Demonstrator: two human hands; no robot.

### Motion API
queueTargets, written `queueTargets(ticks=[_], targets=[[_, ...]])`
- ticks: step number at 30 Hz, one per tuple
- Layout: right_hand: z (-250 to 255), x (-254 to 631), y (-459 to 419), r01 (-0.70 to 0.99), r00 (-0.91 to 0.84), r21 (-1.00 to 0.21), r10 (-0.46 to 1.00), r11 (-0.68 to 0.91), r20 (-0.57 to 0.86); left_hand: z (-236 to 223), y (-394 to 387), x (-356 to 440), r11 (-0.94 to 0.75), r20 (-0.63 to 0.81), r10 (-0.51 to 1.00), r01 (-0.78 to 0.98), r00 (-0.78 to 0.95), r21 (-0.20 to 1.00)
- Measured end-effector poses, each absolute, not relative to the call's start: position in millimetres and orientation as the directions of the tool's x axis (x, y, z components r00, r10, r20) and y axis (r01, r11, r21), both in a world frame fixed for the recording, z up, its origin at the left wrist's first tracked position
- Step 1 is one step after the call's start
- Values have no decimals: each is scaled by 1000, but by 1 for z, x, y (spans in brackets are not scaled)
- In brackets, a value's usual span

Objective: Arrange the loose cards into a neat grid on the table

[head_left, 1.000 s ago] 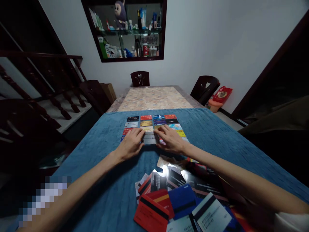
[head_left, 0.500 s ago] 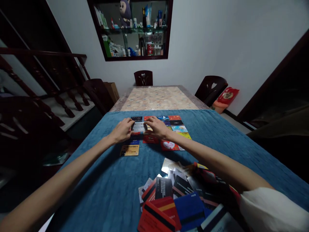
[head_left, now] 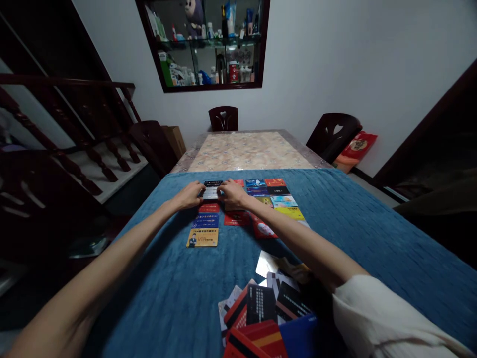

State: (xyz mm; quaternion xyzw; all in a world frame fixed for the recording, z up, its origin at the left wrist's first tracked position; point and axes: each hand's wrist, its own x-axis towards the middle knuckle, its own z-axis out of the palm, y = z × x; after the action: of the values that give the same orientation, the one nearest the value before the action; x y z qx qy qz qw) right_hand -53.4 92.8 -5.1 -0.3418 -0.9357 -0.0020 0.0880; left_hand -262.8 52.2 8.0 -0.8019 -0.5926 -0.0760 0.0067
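A silver-white card (head_left: 211, 193) lies between my two hands in the far left column of laid-out cards, just below a black card (head_left: 213, 183). My left hand (head_left: 188, 195) pinches its left edge, fingers bent. On the opposite edge are the bent fingers of my right hand (head_left: 234, 193), which covers part of the neighbouring column. Nearer me in the same column come a red card (head_left: 208, 208), a blue card (head_left: 205, 221) and a gold card (head_left: 202, 238). More cards, among them a yellow card (head_left: 289, 213), form columns to the right, partly behind my right forearm.
A loose heap of cards (head_left: 261, 303) lies close to me, partly under my right arm. The blue cloth (head_left: 160, 278) covers the near part of the table (head_left: 249, 149). Chairs (head_left: 333, 136) stand around it, and a shelf cabinet (head_left: 212, 89) is set in the wall.
Both hands have moved the silver card slightly away from me, up against the black card. The red, blue and gold cards below show more fully. The view has shifted a little.
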Motion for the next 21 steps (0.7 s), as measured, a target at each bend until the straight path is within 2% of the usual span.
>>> queueTargets(ticks=[21], targets=[[-21,-63,108,647,-754,-43,647,762,115,-9,76,-272,-293,44,956,949,290,117]])
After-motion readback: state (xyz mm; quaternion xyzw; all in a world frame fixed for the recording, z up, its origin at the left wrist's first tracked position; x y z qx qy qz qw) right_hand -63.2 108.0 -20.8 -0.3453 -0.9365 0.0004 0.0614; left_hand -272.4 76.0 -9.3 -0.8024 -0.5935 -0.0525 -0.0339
